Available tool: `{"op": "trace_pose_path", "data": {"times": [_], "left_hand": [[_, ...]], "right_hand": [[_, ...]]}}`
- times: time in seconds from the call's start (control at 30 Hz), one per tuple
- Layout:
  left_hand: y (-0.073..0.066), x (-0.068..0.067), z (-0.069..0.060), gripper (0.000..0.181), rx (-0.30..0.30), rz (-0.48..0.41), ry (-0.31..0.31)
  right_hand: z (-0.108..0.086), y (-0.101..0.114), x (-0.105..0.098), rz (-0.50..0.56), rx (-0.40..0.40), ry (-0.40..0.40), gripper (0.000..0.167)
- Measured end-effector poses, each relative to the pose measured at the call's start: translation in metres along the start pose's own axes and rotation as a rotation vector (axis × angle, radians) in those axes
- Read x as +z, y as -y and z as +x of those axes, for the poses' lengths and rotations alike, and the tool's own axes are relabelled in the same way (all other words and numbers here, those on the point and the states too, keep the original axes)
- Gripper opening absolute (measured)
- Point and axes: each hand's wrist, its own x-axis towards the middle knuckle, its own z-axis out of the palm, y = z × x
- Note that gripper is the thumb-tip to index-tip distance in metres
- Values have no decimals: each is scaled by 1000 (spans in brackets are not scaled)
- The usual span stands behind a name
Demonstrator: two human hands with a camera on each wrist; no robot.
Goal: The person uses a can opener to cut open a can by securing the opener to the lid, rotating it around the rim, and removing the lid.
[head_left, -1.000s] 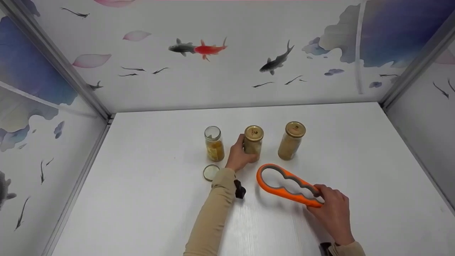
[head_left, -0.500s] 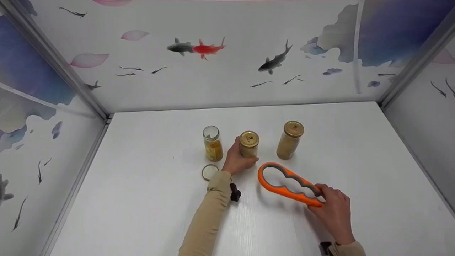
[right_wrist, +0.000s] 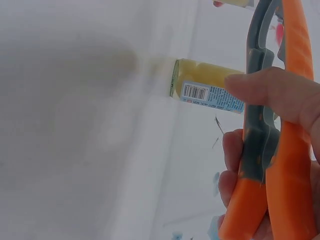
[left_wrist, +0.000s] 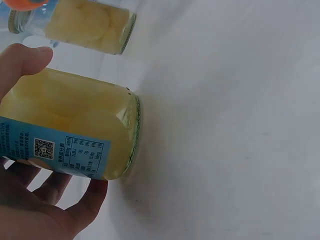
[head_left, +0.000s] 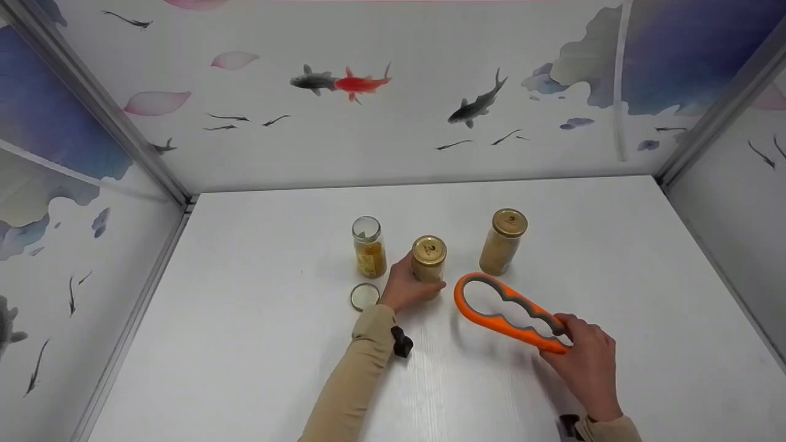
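Note:
My left hand (head_left: pixel 410 287) grips the middle glass jar (head_left: pixel 429 252), which has a gold lid and holds pale yellow contents. In the left wrist view the thumb and fingers wrap this jar (left_wrist: pixel 65 107) across its blue label; whether its base touches the table I cannot tell. My right hand (head_left: pixel 586 365) holds an orange jar opener (head_left: pixel 516 333) with grey scalloped inner edges. The opener is raised above the table, its wide loop pointing toward the jars. Thumb and fingers close round its handles (right_wrist: pixel 295 175) in the right wrist view.
An open jar (head_left: pixel 371 261) with yellow contents stands to the left, and a loose lid (head_left: pixel 365 297) lies in front of it. Another gold-lidded jar (head_left: pixel 500 252) stands to the right. A printed wall (head_left: pixel 393 147) borders the white table (head_left: pixel 245 337) at the back.
My left hand has brought the middle jar toward me and slightly left. The jar opener in my right hand has shifted a little to the right.

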Motion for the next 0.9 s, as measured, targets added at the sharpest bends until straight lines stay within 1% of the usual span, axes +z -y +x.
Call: {"op": "trace_pose_path", "data": {"times": [0.17, 0.33, 0.4, 0.67, 0.77, 0.9], "left_hand": [[0, 1, -6, 67, 12, 20, 13], [-1, 3, -14, 67, 30, 15, 34], [-1, 4, -18, 67, 41, 10, 40], [-2, 9, -30, 64, 98, 1, 63], [-3, 12, -34, 66, 104, 4, 76], [-4, 15, -39, 66, 108, 25, 70]], "right_hand": [[2, 1, -4, 7, 14, -8, 46], [4, 3, -8, 24, 24, -20, 46], [5, 5, -11, 34, 19, -37, 46], [10, 22, -22, 76, -59, -133, 46], [14, 30, -24, 85, -80, -146, 48], [18, 41, -26, 94, -109, -151, 49]]}}
